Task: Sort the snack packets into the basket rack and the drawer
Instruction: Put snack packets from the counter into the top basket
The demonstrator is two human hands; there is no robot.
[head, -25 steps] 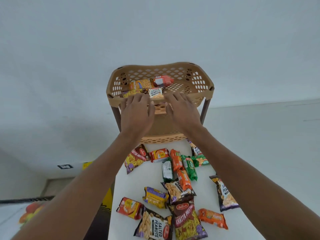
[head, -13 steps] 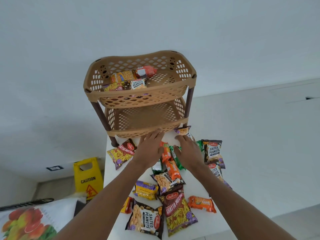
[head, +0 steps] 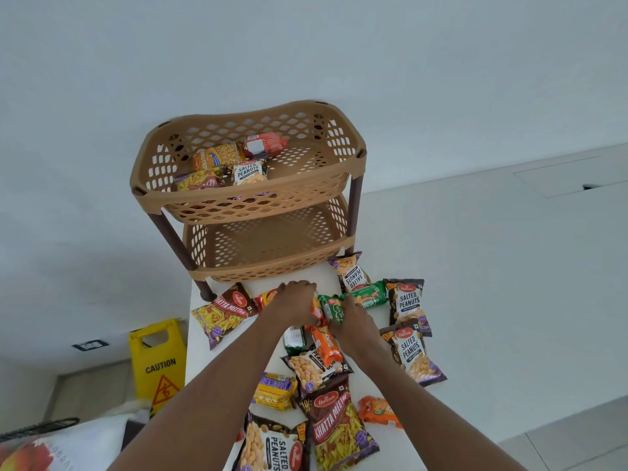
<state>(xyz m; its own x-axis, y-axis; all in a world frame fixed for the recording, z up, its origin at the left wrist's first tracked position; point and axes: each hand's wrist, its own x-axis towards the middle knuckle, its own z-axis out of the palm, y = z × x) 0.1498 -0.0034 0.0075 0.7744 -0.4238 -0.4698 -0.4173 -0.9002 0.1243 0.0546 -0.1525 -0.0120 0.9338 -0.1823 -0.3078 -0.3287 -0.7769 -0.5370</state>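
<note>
Your basket rack (head: 249, 202) stands at the far end of the white worktop (head: 200, 338). It has two baskets, one over the other. The top basket holds four snack packets: an orange one, a red one (head: 264, 145), a salted peanuts one and a yellow one. The bottom basket (head: 268, 243) looks bare.

Both your hands are down in the pile, just in front of the rack. Your left hand (head: 295, 302) lies flat on the packets, and I cannot tell if it grips anything. Your right hand (head: 353, 322) is closed around a small green packet (head: 334, 306), with an orange one (head: 317, 311) pressed beside it.

About fourteen packets lie loose on the worktop. Five say salted peanuts. Two say Khatta Meetha (head: 222, 316). Your arms hide parts of some packets, so the count may be off. The nearest peanuts packet (head: 272, 448) is cut off at the bottom edge. I see no drawer here.

A yellow caution sign (head: 158, 362) stands on the floor to the left.
</note>
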